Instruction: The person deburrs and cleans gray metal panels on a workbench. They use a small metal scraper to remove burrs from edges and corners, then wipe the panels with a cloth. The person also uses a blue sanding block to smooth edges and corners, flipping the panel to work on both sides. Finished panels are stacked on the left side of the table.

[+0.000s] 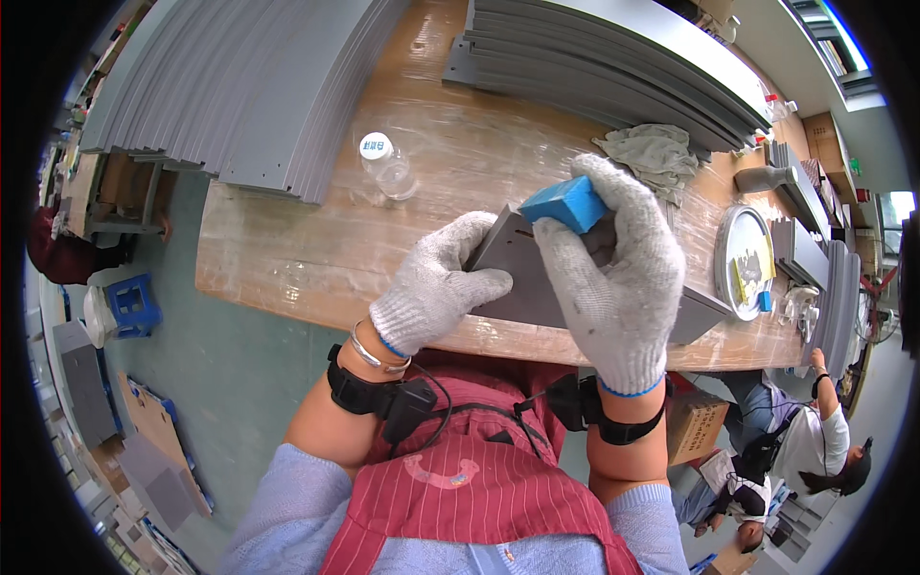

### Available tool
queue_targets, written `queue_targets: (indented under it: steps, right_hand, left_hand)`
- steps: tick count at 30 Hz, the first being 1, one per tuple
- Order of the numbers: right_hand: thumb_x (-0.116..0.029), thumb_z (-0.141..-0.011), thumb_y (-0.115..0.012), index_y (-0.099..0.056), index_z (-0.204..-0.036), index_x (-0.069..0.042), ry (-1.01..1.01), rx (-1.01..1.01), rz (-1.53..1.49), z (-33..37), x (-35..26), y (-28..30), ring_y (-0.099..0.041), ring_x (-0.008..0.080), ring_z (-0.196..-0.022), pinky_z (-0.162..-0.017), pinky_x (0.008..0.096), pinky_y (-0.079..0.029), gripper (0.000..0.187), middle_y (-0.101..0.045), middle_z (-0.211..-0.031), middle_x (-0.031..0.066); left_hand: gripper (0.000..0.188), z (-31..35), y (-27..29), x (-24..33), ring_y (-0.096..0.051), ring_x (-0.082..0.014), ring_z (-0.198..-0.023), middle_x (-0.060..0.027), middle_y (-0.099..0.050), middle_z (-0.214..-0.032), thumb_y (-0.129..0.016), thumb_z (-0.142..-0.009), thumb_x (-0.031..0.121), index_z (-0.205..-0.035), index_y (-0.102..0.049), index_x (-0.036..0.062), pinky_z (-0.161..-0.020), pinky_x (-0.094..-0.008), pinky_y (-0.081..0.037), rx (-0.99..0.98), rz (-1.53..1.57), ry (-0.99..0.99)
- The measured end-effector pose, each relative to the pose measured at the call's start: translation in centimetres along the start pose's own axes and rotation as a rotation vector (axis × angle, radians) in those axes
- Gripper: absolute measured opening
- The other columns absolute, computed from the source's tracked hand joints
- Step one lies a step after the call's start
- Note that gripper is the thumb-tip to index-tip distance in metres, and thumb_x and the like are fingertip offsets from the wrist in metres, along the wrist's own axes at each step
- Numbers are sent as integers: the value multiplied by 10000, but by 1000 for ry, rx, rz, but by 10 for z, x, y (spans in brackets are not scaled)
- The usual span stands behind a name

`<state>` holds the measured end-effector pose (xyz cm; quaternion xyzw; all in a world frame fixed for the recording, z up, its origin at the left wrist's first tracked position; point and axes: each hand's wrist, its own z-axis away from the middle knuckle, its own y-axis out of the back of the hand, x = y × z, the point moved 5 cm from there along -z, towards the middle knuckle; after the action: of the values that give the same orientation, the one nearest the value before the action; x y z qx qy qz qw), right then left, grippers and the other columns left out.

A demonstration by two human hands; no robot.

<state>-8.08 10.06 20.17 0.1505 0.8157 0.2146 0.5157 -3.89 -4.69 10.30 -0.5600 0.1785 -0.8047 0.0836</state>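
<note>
My left hand [439,285], in a white knit glove, grips the near-left end of a grey metal panel [525,287] that lies tilted on the wooden table [287,259]. My right hand [618,273], also gloved, holds a blue sponge block [565,202] between fingertips and thumb and presses it against the panel's upper edge. Both wrists wear black straps with cables.
Stacks of grey metal panels [240,86] lie at the table's back left, with a second panel pile [613,57] at the back right. A clear bottle [386,165], a grey rag [656,153] and a round tin lid [743,261] sit on the table. Another person [815,450] crouches at lower right.
</note>
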Motion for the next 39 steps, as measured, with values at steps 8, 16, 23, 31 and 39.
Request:
queue_targets:
  steps: [8,16,23,31,39]
  right_hand:
    - [-64,-821,-757,-653,-1175,4,-296,240,194,46,86,50,-649,124,-721,-685,273,-537,375,-697,-944,104]
    - [-78,-769,-757,-614,-1147,-72,-27,178,148,31,59,9,-654,282,-747,-675,376,-536,404,-633,-853,105]
    - [-92,-801,-727,-640,-1112,-74,-182,257,314,59,128,59,-665,307,-771,-702,389,-541,323,-657,-857,116]
    - [-111,-812,-739,-660,-1153,-32,-361,456,458,92,206,133,-691,287,-810,-765,370,-554,359,-701,-949,148]
    - [-74,-767,-748,-646,-1122,-57,-238,161,292,70,182,87,-663,326,-767,-711,389,-543,370,-656,-878,141]
  left_hand:
    - [500,2,12,-9,-634,-144,-992,-81,-659,-1153,-700,-818,6,-1295,-552,-17,-872,-286,-531,94,-36,65]
    - [517,-4,22,-26,-636,-192,-1057,-134,-648,-1181,-684,-811,-26,-1301,-522,-57,-937,-323,-526,182,-2,8]
    - [615,1,54,-29,-657,-245,-1081,-170,-632,-1216,-635,-773,-80,-1365,-470,-60,-970,-357,-535,270,-38,38]
    - [674,2,72,-43,-639,-263,-1118,-168,-617,-1253,-655,-767,-52,-1406,-442,-41,-1005,-387,-517,330,-71,48]
    - [699,-2,77,-44,-606,-270,-1178,-154,-595,-1312,-679,-793,18,-1438,-414,-25,-1046,-391,-480,258,-144,36]
